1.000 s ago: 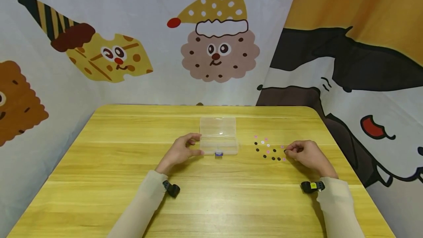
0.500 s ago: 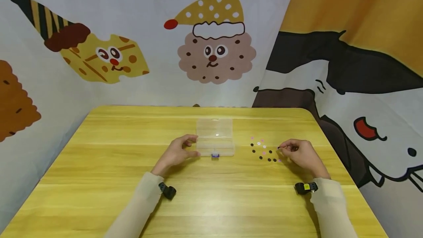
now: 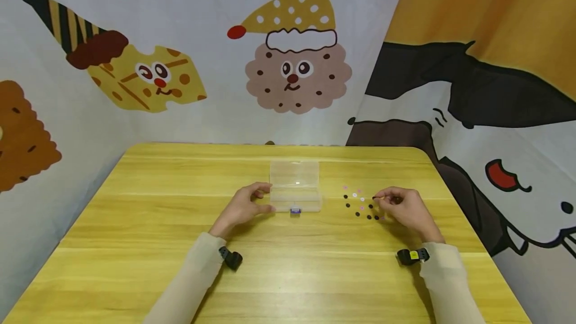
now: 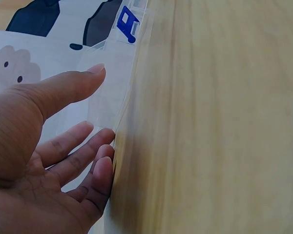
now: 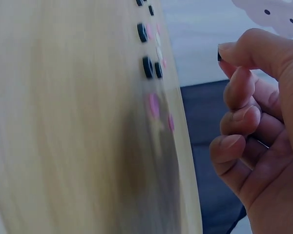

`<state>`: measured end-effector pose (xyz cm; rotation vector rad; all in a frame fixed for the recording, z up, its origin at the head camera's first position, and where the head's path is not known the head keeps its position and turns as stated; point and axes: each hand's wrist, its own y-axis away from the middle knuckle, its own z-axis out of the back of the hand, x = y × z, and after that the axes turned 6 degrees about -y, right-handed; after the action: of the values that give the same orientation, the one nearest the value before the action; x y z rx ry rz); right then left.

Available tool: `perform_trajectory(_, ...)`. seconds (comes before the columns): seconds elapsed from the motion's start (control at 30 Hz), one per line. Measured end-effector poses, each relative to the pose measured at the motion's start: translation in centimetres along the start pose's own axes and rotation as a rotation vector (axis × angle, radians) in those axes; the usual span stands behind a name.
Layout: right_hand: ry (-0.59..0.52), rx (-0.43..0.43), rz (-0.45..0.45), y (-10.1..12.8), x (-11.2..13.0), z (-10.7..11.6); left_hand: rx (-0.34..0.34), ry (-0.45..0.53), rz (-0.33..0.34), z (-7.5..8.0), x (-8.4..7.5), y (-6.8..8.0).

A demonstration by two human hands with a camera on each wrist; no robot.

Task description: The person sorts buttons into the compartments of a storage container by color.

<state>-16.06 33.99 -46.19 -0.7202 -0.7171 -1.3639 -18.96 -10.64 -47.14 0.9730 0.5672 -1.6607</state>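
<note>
We see our left hand (image 3: 245, 207) resting on the yellow wooden table (image 3: 135, 244), fingers relaxed and nearly straight, the thumb and fingertips against the left end of the clear rectangular plastic box (image 3: 295, 187). The left wrist view shows the same: the thumb (image 4: 63, 87) lies along the clear wall (image 4: 107, 92) and the fingers touch its lower edge, curling round nothing. The box sits at the table's centre, lid open toward twelve o'clock, with a small blue latch (image 3: 295, 210) on its six o'clock side.

Our right hand (image 3: 402, 209) is at three o'clock from the box, well apart from it. Its fingers are curled, and thumb and forefinger pinch one small black round button (image 5: 219, 53), held clear of the wood; only a sliver of it shows in the right wrist view. Just beside the fingertips, at nine o'clock of the hand, lies the scatter of small black and pink round buttons (image 3: 360, 203) on the table, between the hand and the box. In the right wrist view a few black ones (image 5: 147, 66) and pink ones (image 5: 154, 105) lie flat on the wood.

Each wrist carries a black strap-on camera (image 3: 231, 257) over a pale beige sleeve (image 3: 193, 274). Cartoon-printed cloth walls (image 3: 297, 64) stand round the table.
</note>
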Motion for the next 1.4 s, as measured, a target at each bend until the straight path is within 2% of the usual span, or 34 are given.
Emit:
perform_trajectory(0.17,-0.057,0.012,0.013,-0.1,0.4,-0.7,0.005,0.017,0.009,-0.1,0.0,-0.1)
perform_trajectory(0.33,-0.044,0.021,0.026,-0.2,0.9,-1.4,0.003,0.015,0.016,-0.1,-0.1,0.0)
perform_trajectory(0.57,-0.021,0.012,0.147,-0.5,1.5,-2.7,0.003,0.026,0.017,-0.3,0.0,0.2)
perform_trajectory(0.7,-0.037,0.026,0.183,-0.6,2.1,-3.6,0.004,0.024,0.015,-0.4,0.0,0.2)
perform_trajectory(1.4,-0.062,0.051,0.213,-1.8,4.8,-6.3,-0.008,0.004,0.011,-0.3,0.0,0.1)
